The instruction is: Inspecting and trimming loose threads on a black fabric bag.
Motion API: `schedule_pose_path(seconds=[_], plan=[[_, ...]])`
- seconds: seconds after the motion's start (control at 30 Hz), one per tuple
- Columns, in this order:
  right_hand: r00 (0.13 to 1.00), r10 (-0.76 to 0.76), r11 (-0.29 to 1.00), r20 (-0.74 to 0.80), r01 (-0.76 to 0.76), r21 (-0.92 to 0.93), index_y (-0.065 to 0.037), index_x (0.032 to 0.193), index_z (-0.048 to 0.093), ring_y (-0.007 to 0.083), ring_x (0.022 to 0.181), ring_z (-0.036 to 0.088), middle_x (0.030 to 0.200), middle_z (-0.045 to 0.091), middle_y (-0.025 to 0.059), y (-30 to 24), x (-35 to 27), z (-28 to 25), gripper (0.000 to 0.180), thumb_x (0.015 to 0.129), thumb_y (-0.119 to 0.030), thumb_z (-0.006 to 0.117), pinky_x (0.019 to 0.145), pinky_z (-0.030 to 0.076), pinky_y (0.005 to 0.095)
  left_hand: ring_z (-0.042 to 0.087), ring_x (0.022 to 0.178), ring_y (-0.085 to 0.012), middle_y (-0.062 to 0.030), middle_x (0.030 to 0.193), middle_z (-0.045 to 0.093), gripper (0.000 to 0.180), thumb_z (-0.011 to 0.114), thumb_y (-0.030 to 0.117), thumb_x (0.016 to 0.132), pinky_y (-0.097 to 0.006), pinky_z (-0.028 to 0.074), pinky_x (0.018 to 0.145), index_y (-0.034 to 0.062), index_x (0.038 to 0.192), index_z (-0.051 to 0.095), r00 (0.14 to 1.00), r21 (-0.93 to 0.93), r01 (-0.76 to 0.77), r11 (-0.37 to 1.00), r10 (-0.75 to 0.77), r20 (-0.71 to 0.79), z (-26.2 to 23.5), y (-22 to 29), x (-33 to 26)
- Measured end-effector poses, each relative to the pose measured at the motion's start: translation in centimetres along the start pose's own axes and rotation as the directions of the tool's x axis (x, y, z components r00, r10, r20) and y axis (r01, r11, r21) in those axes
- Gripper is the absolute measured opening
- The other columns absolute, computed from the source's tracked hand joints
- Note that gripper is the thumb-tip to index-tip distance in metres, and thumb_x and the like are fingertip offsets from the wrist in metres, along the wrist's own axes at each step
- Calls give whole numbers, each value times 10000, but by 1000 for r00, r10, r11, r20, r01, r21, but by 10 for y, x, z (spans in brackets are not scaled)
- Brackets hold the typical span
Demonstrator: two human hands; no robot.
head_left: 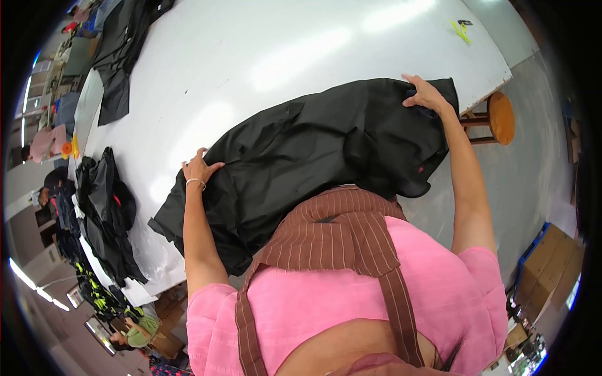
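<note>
A large black garment (301, 144) lies spread across the near side of the white table, its near edge hanging down against my apron. Resting on its far left edge is my left hand (197, 170), thumb and fingers apart. At the far right end, my right hand (427, 98) lies on the cloth with its thumb and fingers spread, beside a dark blue patch. Folds and wrinkles run along the middle, and a small pinkish-red mark shows near the right lower part. Which part of the garment lies uppermost I cannot tell.
More black garments lie at the table's left edge (103, 213) and far left. Yellow-green strips (461, 32) with a small black item are at the far right. A round wooden stool (501, 118) stands by the right corner; cardboard boxes (549, 269) sit lower right. Other people are at left.
</note>
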State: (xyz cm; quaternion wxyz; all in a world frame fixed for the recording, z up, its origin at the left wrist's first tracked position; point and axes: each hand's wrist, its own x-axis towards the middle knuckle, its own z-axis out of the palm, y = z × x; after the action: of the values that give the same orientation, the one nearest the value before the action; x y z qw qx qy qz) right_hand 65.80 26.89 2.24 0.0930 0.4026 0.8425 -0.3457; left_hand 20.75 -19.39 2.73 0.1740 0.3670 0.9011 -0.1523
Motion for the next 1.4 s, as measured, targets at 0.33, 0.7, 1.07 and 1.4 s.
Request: schedule_pose_path(seconds=[0.33,0.7,1.07,1.4], plan=[[857,-136,977,-498,34,-209,-82,921,636,335,910,591,889,600,101,-80,-46,-54,242,750,-243,695,742,453,413,625,747,-385,-161,733,645,396,645,507,805,-473,475,614,120,875,690,917,-82,11,997,-43,-397,-77,-64,-51],[241,-454,869,-857,330,-368,0,883,566,492,898,521,890,596,268,-197,27,-139,213,781,-159,466,785,427,511,622,860,-436,-261,847,649,626,571,602,836,-486,481,719,-6,958,654,708,-125,117,985,-171,-685,-253,-189,-56],[959,-201,969,-201,164,-184,-224,1433,360,349,1156,535,1521,267,18,-102,-19,90,782,738,-114,701,931,471,451,632,966,-314,-108,1006,652,424,611,135,810,-427,518,803,304,1198,628,948,65,194,979,-170,-269,3,-96,-88],[861,-211,970,-463,244,14,-143,1314,535,319,1215,507,1419,446,100,-115,-49,97,563,778,-188,702,968,442,392,571,1052,-335,-117,1117,579,502,736,203,732,-429,488,863,219,1217,607,923,-185,14,983,-84,-376,-67,-38,-86]])
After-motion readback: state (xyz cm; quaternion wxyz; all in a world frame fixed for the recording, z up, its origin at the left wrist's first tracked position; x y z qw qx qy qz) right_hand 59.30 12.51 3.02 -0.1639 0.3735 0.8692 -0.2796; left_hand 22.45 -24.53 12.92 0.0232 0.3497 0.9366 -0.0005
